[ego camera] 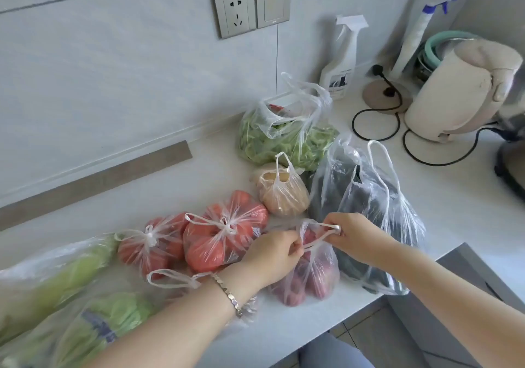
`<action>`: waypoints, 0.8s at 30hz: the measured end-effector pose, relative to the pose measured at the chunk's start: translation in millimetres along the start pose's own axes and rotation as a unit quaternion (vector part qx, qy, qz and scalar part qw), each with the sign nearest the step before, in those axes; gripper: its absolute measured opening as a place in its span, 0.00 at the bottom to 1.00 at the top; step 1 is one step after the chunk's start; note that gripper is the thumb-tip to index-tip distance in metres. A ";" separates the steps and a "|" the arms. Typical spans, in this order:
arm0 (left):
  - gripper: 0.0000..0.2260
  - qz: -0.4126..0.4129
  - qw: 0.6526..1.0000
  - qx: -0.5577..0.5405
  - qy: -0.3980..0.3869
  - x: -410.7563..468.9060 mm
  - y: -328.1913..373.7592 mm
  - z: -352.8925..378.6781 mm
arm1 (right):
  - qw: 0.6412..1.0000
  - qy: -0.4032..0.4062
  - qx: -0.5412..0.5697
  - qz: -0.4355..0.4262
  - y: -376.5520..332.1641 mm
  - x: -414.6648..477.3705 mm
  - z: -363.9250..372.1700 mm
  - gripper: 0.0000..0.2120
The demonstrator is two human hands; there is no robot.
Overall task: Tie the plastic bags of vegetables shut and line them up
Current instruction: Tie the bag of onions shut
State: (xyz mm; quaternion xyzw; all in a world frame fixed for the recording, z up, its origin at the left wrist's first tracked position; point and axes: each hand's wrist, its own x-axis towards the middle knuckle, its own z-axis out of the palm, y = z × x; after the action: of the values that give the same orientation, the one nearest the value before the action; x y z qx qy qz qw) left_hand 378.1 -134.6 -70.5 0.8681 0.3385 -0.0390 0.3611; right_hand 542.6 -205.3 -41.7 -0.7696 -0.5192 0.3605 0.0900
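A small clear bag of reddish-purple vegetables [314, 278] stands near the counter's front edge. My left hand [272, 257] pinches one of its handles, and my right hand [356, 234] pinches the other, pulled to the right. To the left lie two knotted bags of tomatoes [224, 239] [147, 249]. Two bags of green vegetables [54, 276] [93, 325] lie at the far left. Behind are an untied bag of greens [284, 140], a small bag of tan produce [284, 194] and an untied bag of dark aubergines [369, 205].
The white counter [454, 197] ends in a front edge just below the bags. At the back right stand a kettle [460, 92] with a looping black cord [377, 117] and two spray bottles [342, 58]. A wall socket [235, 12] is above.
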 end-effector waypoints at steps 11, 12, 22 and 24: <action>0.10 -0.134 0.974 -0.181 -0.038 -9.4 22.5 -10.1 | 0.950 -0.129 0.276 -0.065 12.7 22.0 -9.1 0.08; 0.10 -0.141 0.966 -0.211 -0.048 -13.1 26.9 -12.9 | 0.948 -0.122 0.287 -0.073 16.1 21.1 -8.7 0.08; 0.06 -0.200 0.960 -0.180 -0.074 -23.9 38.1 -37.4 | 0.958 -0.034 0.266 -0.100 29.5 15.3 -3.8 0.04; 0.09 -0.210 0.960 -0.175 -0.063 -22.6 35.7 -45.9 | 0.951 -0.022 0.290 -0.102 25.7 13.3 -10.2 0.02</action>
State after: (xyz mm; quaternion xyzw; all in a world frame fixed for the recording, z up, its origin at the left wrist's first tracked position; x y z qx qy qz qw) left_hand 374.6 -135.4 -8.3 0.6967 0.4909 -0.1084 0.5117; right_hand 570.8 -202.8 -53.7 -0.6452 -0.4699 0.5011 0.3342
